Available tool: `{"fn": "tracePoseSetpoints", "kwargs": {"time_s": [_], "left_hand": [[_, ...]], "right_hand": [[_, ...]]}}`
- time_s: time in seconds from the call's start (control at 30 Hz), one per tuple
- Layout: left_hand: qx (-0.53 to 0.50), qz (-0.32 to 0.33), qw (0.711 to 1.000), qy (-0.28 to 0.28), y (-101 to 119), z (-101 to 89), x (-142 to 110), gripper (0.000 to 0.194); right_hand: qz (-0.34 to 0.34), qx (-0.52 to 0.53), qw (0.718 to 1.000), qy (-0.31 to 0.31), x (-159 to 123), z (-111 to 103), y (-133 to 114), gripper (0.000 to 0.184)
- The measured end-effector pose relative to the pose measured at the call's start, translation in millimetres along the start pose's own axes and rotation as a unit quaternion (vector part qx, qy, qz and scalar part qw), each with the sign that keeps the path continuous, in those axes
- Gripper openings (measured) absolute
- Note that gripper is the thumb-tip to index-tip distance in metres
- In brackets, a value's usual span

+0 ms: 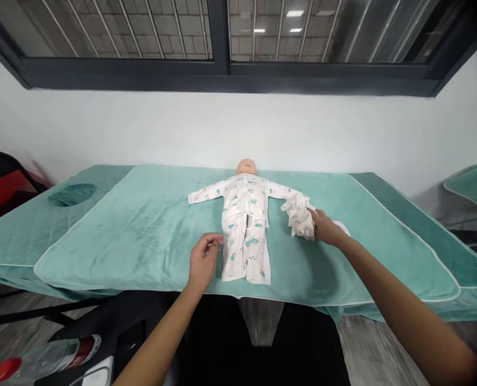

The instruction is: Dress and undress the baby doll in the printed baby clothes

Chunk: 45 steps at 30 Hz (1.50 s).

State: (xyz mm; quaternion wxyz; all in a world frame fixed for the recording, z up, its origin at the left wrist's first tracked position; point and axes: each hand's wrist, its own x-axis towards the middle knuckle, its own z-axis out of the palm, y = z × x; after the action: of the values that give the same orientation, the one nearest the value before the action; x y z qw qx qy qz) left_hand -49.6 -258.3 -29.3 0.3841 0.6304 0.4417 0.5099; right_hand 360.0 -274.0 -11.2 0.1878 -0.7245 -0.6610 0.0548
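Baby doll (247, 166) lies on its back, mid-bed, head toward the white wall (238, 128), dressed in a white printed top (244, 193) with both sleeves spread wide and matching pants (234, 252), legs pointing at the wearer. Right hand (327, 228) has its fingers closed on a crumpled white cloth (301, 217), by the end of the sleeve on that side; can't tell if cloth and sleeve touch. Left hand (206, 257) is half curled, thumb and fingers close together, nothing seen in it, fingertips right at the outer edge of the pants; contact unclear. Small white round item (342, 228) sits partly behind the right wrist, probably a lid or dish, too hidden to say. All on a green bed cover (141, 230), face hole (72, 194) toward the left end. Dark-framed window (222, 69) above. Lower left: bottle (49, 358) with red cap, lying beside a white device (98, 373) with a cable, on a black surface.
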Motion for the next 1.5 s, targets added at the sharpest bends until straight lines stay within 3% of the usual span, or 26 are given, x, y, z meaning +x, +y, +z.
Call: {"fn": "tracePoseSetpoints", "kwargs": {"time_s": [0.1, 0.2, 0.27, 0.33, 0.37, 0.43, 0.53, 0.6, 0.7, 0.77, 0.87, 1.07, 1.27, 1.5], "left_hand": [[0.056, 0.015, 0.998, -0.010, -11, -5.9, 28, 0.020], [0.111, 0.037, 0.993, 0.010, -21, -0.7, 64, 0.028], [0.136, 0.062, 0.988, 0.023, -25, 11.7, 94, 0.038], [0.152, 0.095, 0.984, 0.012, -26, 30.1, 128, 0.042], [0.157, 0.110, 0.981, 0.005, -25, 40.4, 147, 0.042], [0.169, 0.128, 0.977, -0.007, -23, 61.4, 185, 0.038], [0.177, 0.127, 0.976, -0.009, -25, 88.6, 232, 0.034], [0.186, 0.120, 0.975, -0.016, -32, 101.3, 252, 0.032], [0.196, 0.106, 0.974, -0.029, -50, 109.3, 262, 0.033], [0.193, 0.092, 0.976, -0.032, -59, 108.2, 262, 0.036], [0.182, 0.080, 0.979, -0.046, -61, 104.1, 263, 0.036], [0.206, 0.077, 0.974, -0.060, -52, 105.6, 265, 0.036], [0.211, 0.081, 0.971, -0.074, -52, 105.5, 264, 0.040], [0.183, 0.121, 0.974, -0.058, -53, 105.0, 259, 0.039]], "right_hand": [[0.042, -0.003, 0.997, -0.063, -5, 2, 1, 0.109], [0.050, -0.015, 0.996, -0.068, -6, -21, -25, 0.116], [-0.005, 0.025, 0.998, -0.052, -2, -33, -54, 0.109], [-0.109, 0.097, 0.988, -0.052, 10, -31, -88, 0.098], [-0.152, 0.140, 0.977, -0.054, 21, -25, -104, 0.089], [-0.165, 0.216, 0.962, -0.025, 52, -2, -133, 0.064], [-0.090, 0.251, 0.963, 0.037, 113, 39, -159, 0.036], [-0.019, 0.198, 0.977, 0.073, 155, 60, -167, 0.028], [0.053, 0.089, 0.993, 0.061, 201, 78, -172, 0.027], [0.051, 0.044, 0.997, 0.046, 218, 83, -174, 0.026], [0.024, 0.033, 0.996, 0.074, 227, 86, -174, 0.023], [0.018, 0.134, 0.987, 0.091, 232, 88, -162, 0.024], [0.039, 0.274, 0.953, 0.120, 235, 93, -154, 0.021], [0.044, 0.327, 0.931, 0.156, 227, 95, -152, 0.022]]}}
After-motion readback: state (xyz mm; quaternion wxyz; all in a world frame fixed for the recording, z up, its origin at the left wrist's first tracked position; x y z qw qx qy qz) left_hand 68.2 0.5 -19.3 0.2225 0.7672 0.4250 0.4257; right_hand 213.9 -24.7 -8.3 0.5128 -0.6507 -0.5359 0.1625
